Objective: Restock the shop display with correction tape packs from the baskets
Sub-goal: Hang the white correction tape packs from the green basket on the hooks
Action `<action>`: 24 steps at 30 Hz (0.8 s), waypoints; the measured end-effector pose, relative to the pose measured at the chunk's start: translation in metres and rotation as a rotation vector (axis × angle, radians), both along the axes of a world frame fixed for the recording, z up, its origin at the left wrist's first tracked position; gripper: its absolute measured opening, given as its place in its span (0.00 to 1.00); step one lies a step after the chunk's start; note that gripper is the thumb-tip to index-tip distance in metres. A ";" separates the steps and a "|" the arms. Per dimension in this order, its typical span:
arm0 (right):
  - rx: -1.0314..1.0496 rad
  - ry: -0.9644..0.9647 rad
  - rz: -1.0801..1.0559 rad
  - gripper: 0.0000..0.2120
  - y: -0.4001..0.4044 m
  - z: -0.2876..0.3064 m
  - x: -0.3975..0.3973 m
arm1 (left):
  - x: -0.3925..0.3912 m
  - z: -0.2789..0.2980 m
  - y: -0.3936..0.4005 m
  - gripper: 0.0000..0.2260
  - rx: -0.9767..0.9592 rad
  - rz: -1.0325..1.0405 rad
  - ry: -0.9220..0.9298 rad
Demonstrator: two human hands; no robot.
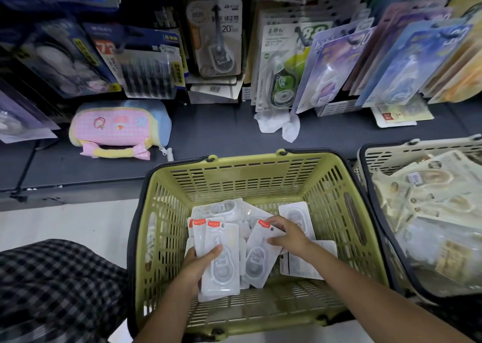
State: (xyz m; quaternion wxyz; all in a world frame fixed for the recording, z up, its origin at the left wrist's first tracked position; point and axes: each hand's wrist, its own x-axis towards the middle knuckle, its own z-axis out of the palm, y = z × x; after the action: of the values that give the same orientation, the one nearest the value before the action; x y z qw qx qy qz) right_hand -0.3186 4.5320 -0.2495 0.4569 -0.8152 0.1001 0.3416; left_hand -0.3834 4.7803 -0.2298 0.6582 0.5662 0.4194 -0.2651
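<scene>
In the green basket (336,186), our left hand (198,263) grips a stack of packs (221,259); our right hand (289,234) pinches another pack (260,254) at three o'clock. We should square their edges before lifting.

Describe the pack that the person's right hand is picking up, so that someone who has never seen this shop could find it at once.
Start at the green basket on the floor. Among the loose white correction tape packs inside, find the tilted pack under the right hand. Unlike the stack held upright in the left hand, it leans, its red tab pointing upper right.
</scene>
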 end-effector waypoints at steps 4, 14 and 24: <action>0.193 0.080 -0.179 0.15 -0.005 0.016 -0.013 | 0.005 0.017 -0.008 0.22 -0.093 0.032 -0.057; 0.697 -0.364 -0.449 0.11 -0.076 0.233 0.096 | 0.126 0.189 -0.073 0.30 -0.280 -0.171 -0.637; 0.544 -1.015 -0.545 0.06 -0.110 0.430 0.159 | 0.194 0.363 -0.104 0.32 -0.171 -0.296 -1.122</action>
State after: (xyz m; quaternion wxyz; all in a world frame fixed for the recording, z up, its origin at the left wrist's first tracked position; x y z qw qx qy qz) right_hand -0.1591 4.4216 0.1806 0.7085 -0.6758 -0.0154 -0.2026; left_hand -0.1899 4.6761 0.1329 0.7789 0.6174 -0.0996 -0.0469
